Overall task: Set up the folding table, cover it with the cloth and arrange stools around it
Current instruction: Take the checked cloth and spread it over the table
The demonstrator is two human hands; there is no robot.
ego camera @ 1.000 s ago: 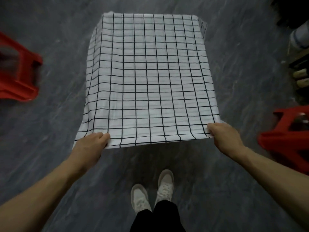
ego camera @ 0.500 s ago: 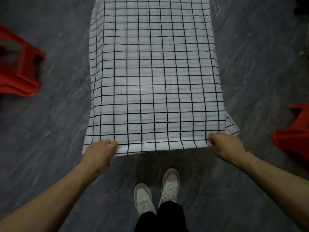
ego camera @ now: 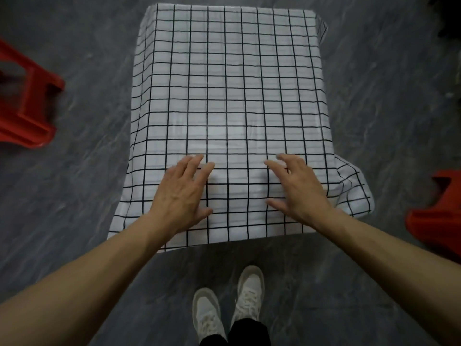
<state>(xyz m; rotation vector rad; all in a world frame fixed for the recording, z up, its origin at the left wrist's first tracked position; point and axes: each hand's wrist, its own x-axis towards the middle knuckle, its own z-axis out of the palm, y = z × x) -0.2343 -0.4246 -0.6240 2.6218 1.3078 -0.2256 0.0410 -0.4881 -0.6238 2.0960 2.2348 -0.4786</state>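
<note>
A white cloth with a black grid (ego camera: pixel 229 96) covers the whole folding table, which is hidden beneath it; the cloth hangs over the near edge and the sides. My left hand (ego camera: pixel 183 193) and my right hand (ego camera: pixel 298 191) lie palm down with spread fingers over the cloth near its front edge, holding nothing. One red plastic stool (ego camera: pixel 27 106) stands on the floor at the left. Another red stool (ego camera: pixel 439 213) is at the right edge, partly out of view.
The floor is dark grey stone (ego camera: pixel 87 171) all around the table. My feet in pale sneakers (ego camera: pixel 229 308) stand just in front of the hanging cloth edge. Dark objects (ego camera: pixel 449 18) sit at the top right corner.
Both hands have let go of the cloth's front corners and moved inward onto the top, fingers spread. The near edge of the cloth has dropped and now hangs down.
</note>
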